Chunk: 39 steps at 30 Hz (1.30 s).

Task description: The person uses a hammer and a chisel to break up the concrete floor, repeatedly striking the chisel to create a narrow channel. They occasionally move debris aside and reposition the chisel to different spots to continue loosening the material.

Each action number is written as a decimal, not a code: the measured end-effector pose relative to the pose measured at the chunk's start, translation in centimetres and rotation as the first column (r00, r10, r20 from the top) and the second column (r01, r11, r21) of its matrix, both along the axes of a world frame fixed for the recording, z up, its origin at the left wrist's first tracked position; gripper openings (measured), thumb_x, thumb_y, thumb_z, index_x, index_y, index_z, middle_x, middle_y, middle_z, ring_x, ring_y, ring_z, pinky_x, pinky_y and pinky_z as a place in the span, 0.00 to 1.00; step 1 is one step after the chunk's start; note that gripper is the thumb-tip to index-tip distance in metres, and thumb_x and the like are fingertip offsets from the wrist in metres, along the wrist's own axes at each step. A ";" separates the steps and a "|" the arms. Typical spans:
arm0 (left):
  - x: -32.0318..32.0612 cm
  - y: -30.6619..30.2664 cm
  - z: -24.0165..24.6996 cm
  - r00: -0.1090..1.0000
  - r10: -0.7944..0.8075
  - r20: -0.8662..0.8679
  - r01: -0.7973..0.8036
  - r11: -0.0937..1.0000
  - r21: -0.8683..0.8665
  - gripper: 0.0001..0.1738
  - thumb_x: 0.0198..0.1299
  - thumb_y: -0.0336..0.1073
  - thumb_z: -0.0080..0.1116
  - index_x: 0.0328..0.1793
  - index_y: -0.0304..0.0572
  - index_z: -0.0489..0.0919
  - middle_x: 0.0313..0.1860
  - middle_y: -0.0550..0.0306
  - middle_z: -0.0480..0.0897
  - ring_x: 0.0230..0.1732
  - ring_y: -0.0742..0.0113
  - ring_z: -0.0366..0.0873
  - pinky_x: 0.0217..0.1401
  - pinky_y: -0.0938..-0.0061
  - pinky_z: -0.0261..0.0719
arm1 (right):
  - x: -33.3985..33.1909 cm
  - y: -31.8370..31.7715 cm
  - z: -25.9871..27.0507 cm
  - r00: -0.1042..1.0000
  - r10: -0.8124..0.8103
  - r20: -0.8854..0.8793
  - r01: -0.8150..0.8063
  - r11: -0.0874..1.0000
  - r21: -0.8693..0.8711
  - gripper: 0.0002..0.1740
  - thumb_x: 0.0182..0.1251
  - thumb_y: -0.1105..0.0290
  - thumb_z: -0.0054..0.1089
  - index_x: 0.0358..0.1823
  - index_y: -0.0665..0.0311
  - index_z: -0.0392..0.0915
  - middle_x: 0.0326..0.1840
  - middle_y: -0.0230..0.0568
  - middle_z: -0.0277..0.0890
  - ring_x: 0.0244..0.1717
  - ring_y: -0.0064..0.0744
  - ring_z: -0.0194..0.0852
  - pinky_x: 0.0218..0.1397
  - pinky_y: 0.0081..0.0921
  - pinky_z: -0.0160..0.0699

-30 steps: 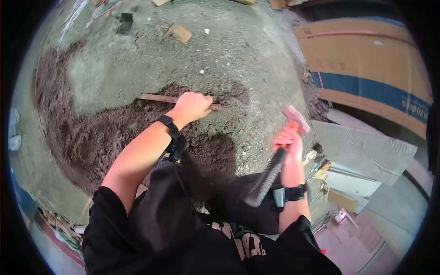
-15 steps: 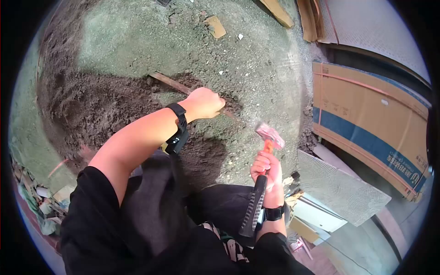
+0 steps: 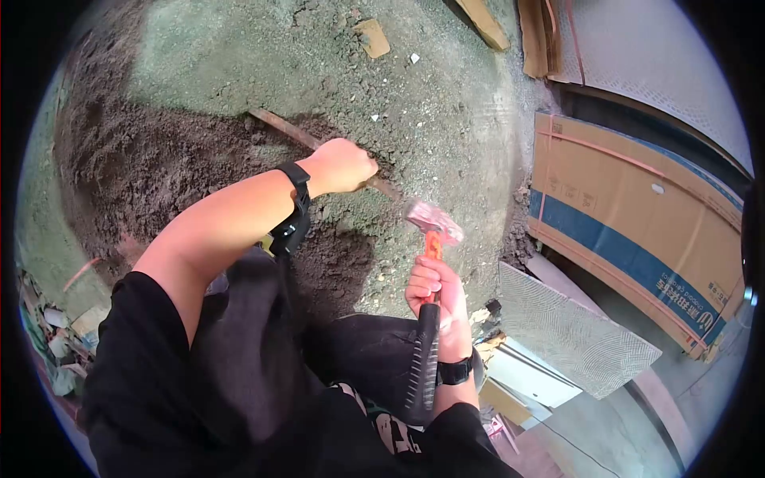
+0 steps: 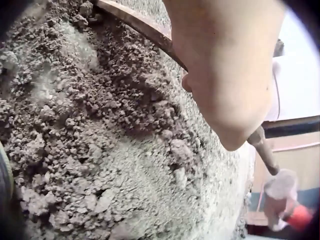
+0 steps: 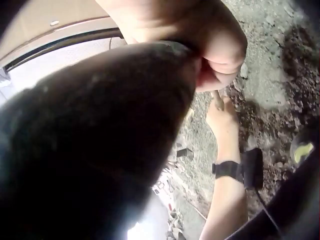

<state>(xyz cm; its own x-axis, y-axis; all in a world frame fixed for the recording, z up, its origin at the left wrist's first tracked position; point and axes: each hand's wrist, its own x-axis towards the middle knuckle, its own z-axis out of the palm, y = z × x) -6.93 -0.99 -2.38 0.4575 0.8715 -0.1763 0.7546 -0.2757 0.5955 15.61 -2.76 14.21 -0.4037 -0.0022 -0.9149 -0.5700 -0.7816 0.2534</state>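
Observation:
My left hand [image 3: 343, 166] grips a long rust-brown bar [image 3: 283, 127] around its middle, slanting low over the dug soil. Its far left end lies at the loose dirt, while the other end points toward my right hand [image 3: 434, 288]. That hand holds a club hammer [image 3: 434, 223] high on its handle, fingers wrapped below the orange neck. The worn pinkish head is right at the bar's near end; in the left wrist view the hammer head [image 4: 280, 186] overlaps the bar's tip. The black ribbed grip [image 5: 95, 120] fills much of the right wrist view.
Loose dark soil [image 3: 159, 171] spreads left over the grey-green ground. At right stand a large cardboard box [image 3: 629, 215] with a blue band and a grey textured slab [image 3: 570, 331]. A tan scrap [image 3: 372, 38] lies farther off. The person's dark-clothed knees are close below.
The hammer has moved left, bringing its head to the bar's end. The bar slants more steeply in view, still in my left hand. The head view has shifted.

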 end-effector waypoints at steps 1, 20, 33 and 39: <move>0.2 -0.3 -0.2 1.000 -0.008 -0.008 0.007 1.000 -0.008 0.13 0.47 0.43 0.60 0.30 0.42 0.77 0.18 0.51 0.78 0.23 0.51 0.79 0.26 0.59 0.75 | 0.8 -0.1 -0.2 0.997 -0.019 0.081 0.012 0.997 0.081 0.12 0.64 0.75 0.46 0.22 0.57 0.61 0.13 0.19 0.53 0.13 0.13 0.52 0.19 0.15 0.56; 0.1 -1.2 -1.7 0.998 -0.060 -0.005 0.061 0.997 0.039 0.09 0.46 0.38 0.56 0.29 0.41 0.75 0.17 0.52 0.78 0.22 0.51 0.79 0.24 0.60 0.76 | -0.6 -1.4 -0.4 0.946 0.190 0.263 -0.253 0.939 0.233 0.05 0.62 0.77 0.49 0.33 0.58 0.64 0.16 0.22 0.54 0.15 0.15 0.53 0.19 0.17 0.57; 2.3 -1.2 11.5 0.842 0.157 0.516 0.023 0.945 -0.326 0.33 0.51 0.46 0.63 0.60 0.40 0.65 0.48 0.50 0.70 0.42 0.59 0.72 0.52 0.66 0.68 | 4.2 -2.5 -1.0 0.946 -0.073 0.314 -0.002 0.973 0.231 0.13 0.62 0.72 0.49 0.21 0.54 0.59 0.14 0.20 0.53 0.13 0.16 0.53 0.18 0.18 0.56; 9.6 -2.5 25.8 0.792 0.381 0.478 0.414 0.242 -0.878 0.43 0.54 0.41 0.64 0.63 0.29 0.47 0.50 0.44 0.69 0.45 0.64 0.73 0.44 0.71 0.75 | 3.6 0.5 5.7 0.811 -0.325 0.486 0.013 0.840 0.542 0.05 0.60 0.75 0.52 0.33 0.59 0.64 0.18 0.28 0.58 0.18 0.20 0.56 0.22 0.19 0.59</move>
